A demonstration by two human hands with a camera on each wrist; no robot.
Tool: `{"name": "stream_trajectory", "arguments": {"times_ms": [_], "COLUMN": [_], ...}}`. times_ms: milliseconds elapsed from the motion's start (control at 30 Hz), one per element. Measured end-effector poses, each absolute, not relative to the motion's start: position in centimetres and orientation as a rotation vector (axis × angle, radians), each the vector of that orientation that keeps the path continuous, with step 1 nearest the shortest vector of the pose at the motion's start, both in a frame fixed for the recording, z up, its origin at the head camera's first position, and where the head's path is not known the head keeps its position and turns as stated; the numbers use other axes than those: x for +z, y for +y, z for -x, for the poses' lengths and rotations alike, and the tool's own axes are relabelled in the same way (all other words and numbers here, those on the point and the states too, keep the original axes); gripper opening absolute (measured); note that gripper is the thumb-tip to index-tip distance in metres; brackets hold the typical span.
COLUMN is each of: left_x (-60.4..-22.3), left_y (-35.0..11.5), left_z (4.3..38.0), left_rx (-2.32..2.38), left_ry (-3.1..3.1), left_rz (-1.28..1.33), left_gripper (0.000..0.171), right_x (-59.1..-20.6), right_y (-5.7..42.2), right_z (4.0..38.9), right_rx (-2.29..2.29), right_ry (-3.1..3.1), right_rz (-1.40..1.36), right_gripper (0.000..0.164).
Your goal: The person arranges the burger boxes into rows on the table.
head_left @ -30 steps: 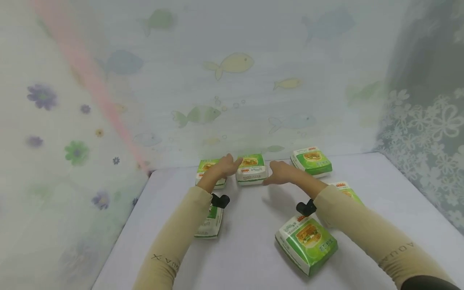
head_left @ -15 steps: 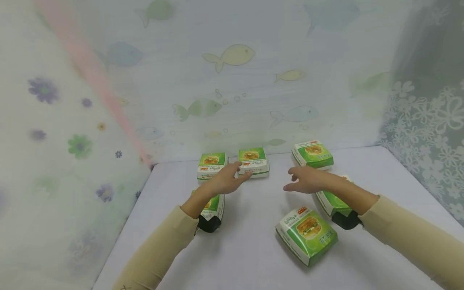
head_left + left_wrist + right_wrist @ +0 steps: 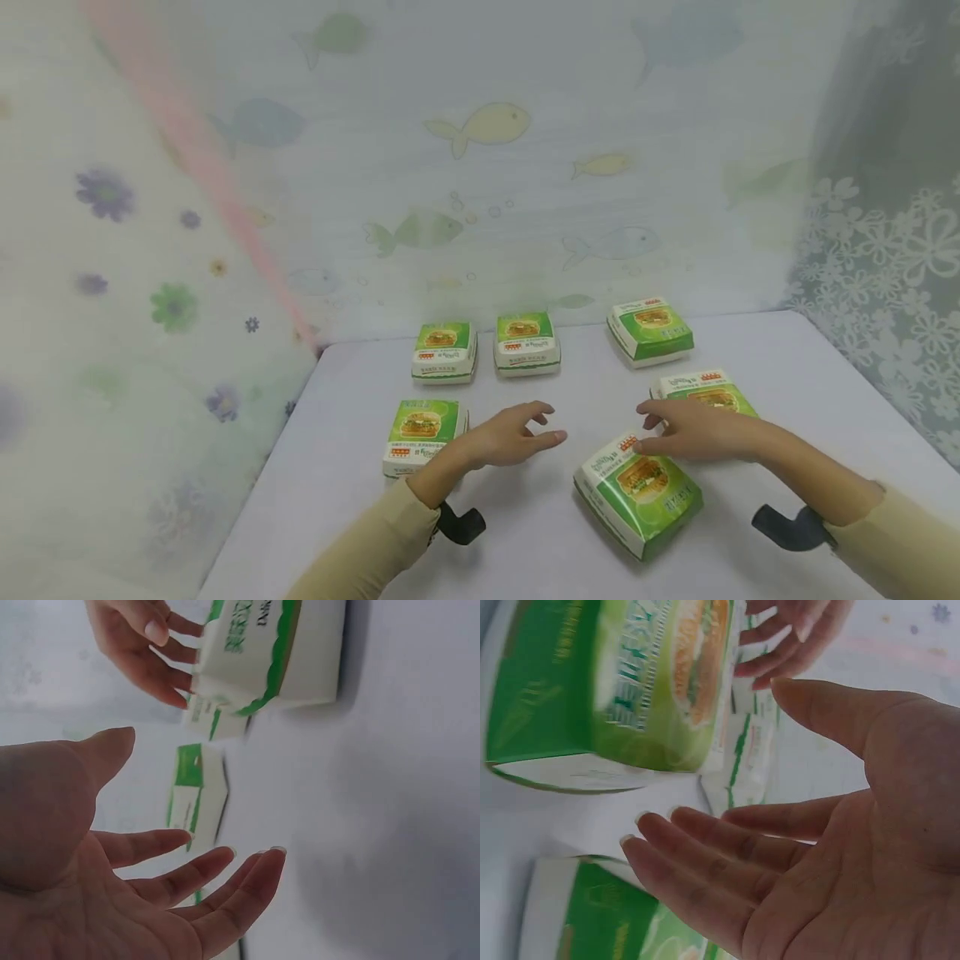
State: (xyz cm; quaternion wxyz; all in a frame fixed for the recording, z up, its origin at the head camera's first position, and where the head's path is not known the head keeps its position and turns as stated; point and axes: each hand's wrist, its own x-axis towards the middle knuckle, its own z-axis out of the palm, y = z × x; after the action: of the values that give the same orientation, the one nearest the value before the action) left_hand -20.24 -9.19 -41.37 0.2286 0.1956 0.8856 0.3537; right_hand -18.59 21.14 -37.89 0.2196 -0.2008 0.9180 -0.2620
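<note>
My left hand [image 3: 506, 437] hovers over the table's middle with loosely spread fingers and holds nothing. Just left of it sits a green and white burger box [image 3: 422, 423], partly behind my wrist. My right hand [image 3: 690, 429], also holding nothing, is above the far corner of the angled front burger box [image 3: 641, 492]. It overlaps another burger box [image 3: 705, 390] behind it. In the left wrist view the left palm [image 3: 97, 900] has its fingers stretched out, apart from any box. The right wrist view shows the right fingers [image 3: 705, 862] extended between two boxes.
At the back of the white table [image 3: 517, 533] stand three more burger boxes: one at left [image 3: 444, 352], one in the middle [image 3: 527, 343] and one at right [image 3: 650, 331]. A fish-printed curtain [image 3: 480, 200] hangs behind the table's far edge.
Both hands have left the back middle box and drawn back toward the front, moving apart first, then closer together near the front box. The boxes stay where they were.
</note>
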Motion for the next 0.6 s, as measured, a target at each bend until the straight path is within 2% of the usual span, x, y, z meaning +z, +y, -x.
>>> {"name": "stream_trajectory", "arguments": {"times_ms": [200, 600], "left_x": [-43.1, -44.6], "left_y": [-7.5, -6.4], "left_z": [19.7, 19.4], "left_rx": [1.031, 1.127], "left_ry": [2.325, 2.155], "left_rz": [-0.538, -0.546], "left_gripper": [0.056, 0.053], "right_x": [-39.0, -40.0], "right_y": [22.5, 22.2], "right_z": [17.2, 16.6], "right_rx": [-0.847, -1.016], "right_ry": [2.426, 2.241], "right_rz": [0.468, 0.284], "right_gripper": [0.074, 0.069]}}
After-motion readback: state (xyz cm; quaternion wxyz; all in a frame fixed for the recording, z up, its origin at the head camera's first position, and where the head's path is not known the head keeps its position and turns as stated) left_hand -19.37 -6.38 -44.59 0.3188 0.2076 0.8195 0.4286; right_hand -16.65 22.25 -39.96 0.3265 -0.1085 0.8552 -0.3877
